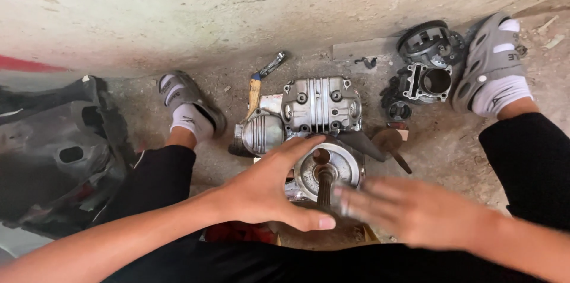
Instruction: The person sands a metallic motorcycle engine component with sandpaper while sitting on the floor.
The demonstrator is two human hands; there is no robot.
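Engine block (pixel 309 122) sat on the concrete floor (pixel 451 146) between the person's feet, finned head cover facing the wall, round disc and splined shaft (pixel 324 187) pointing up near the hands. Judged heavy, rigid cast metal, likely oily; best gripped low on the casing, not by the shaft. Left hand (pixel 267 188) spread, palm against the disc's left rim, thumb curled below. Right hand (pixel 409 209) blurred, fingers loosely together beside the shaft, holding nothing visible. Loose cylinder parts (pixel 427 63) lay well right; black fairing (pixel 53 152) crowded the left; wrench (pixel 270 64) near the wall. Little room either side.
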